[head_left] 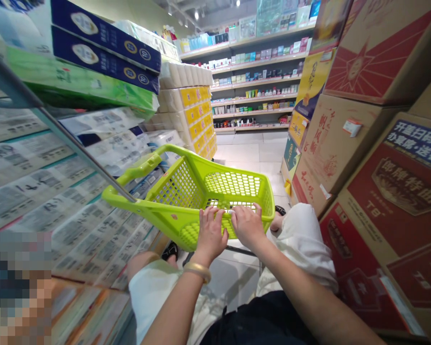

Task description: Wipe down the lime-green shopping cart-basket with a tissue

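Crosswise before my knees stands a lime-green plastic shopping cart [233, 183], its basket holding nothing that I can see. My left hand [211, 235] hooks its fingers over the basket's near rim, with a gold-coloured bangle on that wrist. Just to the right, my right hand [247, 225] grips the same rim, fingers curled over the edge. The two hands are close together but apart. At the left end, the cart's handle [143, 170] is untouched, and a grey metal pole [82, 152] slants up from that corner.
Stacked packs [104, 136] of paper goods line the left side, with yellow-labelled rolls [197, 115] behind. Printed cardboard cartons [345, 143] rise close on the right. Shelves [255, 98] of small goods span the back, beyond the tiled floor [249, 146].
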Motion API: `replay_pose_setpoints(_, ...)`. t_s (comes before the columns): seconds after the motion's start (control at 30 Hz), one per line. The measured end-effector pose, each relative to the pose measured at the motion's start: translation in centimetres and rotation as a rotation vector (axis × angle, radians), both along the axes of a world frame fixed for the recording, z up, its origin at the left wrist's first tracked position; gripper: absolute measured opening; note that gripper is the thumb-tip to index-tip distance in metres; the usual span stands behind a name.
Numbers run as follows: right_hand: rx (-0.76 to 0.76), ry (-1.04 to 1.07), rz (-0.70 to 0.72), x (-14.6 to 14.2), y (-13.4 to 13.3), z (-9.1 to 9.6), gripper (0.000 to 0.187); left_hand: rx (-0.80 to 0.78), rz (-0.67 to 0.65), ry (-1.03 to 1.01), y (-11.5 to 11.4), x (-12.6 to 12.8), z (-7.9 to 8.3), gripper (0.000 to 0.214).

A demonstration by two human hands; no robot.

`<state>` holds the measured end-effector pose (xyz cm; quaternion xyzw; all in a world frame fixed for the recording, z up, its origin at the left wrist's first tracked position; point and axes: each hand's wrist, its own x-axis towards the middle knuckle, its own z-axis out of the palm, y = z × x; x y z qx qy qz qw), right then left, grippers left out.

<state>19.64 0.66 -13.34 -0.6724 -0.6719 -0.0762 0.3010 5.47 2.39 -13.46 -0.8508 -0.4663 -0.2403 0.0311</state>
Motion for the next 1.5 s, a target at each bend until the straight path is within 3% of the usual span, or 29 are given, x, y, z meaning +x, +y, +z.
replay_pose_setpoints(0.27, 0.046, 0.023, -0.109, 4.6, -2.1, -1.4, 0.021, -0.002, 0.003, -0.018, -0.1, 0.2, 0.1, 0.05)
replay_pose_setpoints(0.37, 0.045, 0.042, -0.122, 3.4, -1.8, -1.2, 0.02, -0.022, 0.008, -0.035, -0.2, 0.3, 0.1, 0.049)
replay_pose_setpoints(0.57, -0.011, 0.022, -0.003, -0.3, -0.1, -0.2, 0.016, -0.035, 0.005, -0.048, -0.1, 0.1, 0.2, 0.047)
replay_pose_setpoints(0.7, -0.013, 0.031, 0.014, 0.7, -0.3, -0.2, 0.016, -0.028, -0.007, -0.042, -0.1, -0.1, 0.1, 0.048)
replay_pose_setpoints(0.93, 0.056, 0.04, -0.09, 5.0, -2.1, -1.7, 0.022, -0.018, -0.013, -0.052, -0.1, 0.3, -0.3, 0.049)
replay_pose_setpoints(1.07, 0.058, 0.064, -0.15, 3.4, -1.6, -1.5, 0.021, -0.014, -0.002, -0.059, -0.2, 0.7, -0.4, 0.05)
replay_pose_setpoints(1.27, 0.027, 0.072, -0.023, -0.9, 0.0, -0.5, 0.02, 0.005, 0.002, -0.04, -0.2, 0.4, -0.5, 0.05)
replay_pose_setpoints(1.37, 0.042, 0.066, -0.001, -0.7, -0.1, -0.4, 0.019, 0.005, -0.014, -0.023, -0.1, 0.0, -0.5, 0.051)
replay_pose_setpoints(1.5, 0.059, 0.052, -0.036, 1.9, -1.0, -1.0, 0.02, -0.005, -0.024, -0.024, -0.1, 0.0, -0.5, 0.052)
